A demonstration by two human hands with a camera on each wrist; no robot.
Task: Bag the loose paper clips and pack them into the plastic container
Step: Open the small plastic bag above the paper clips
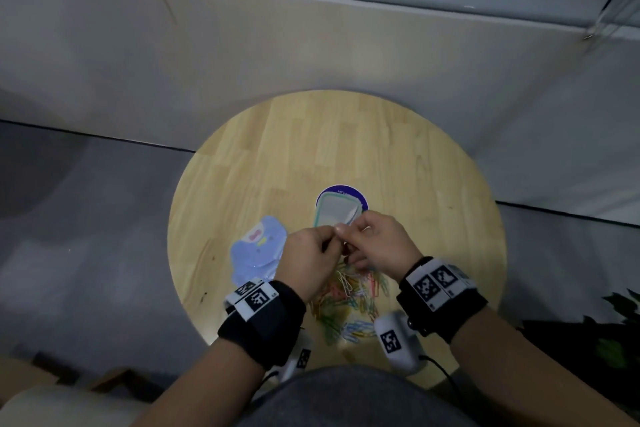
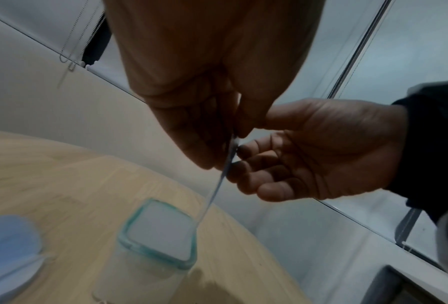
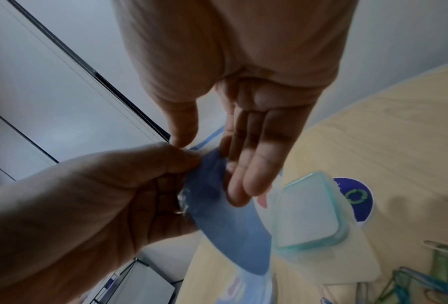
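Head view shows both hands meeting above the round wooden desk [image 1: 346, 135]. The left hand [image 1: 311, 258] and right hand [image 1: 379, 243] pinch the same small blue plastic bag [image 3: 217, 222] at its top edge, apparently working the mouth apart. From the right wrist view, the left thumb and forefinger clamp one side of the rim while the right thumb presses at the rim and the right fingers [image 3: 254, 164] lie fairly straight along the film. In the left wrist view the bag hangs edge-on, thin as a sheet.

Loose paper clips [image 1: 346, 302], in mixed colours, lie heaped on the desk just below the hands, near the person. The plastic container [image 1: 336, 213], translucent with a teal-rimmed lid on it, stands just beyond the hands on a round purple sticker [image 1: 356, 194]. A stack of further blue bags [image 1: 258, 253] lies to its left.

The bag looks light, limp and slick, so its two layers will likely cling; rubbing them apart at the rim, each hand holding one layer, should open it. The clips are small, stiff and tangle-prone, so pinching or scooping clusters would suit better than single picks. The container seems rigid and light; its lid must come off before packing.
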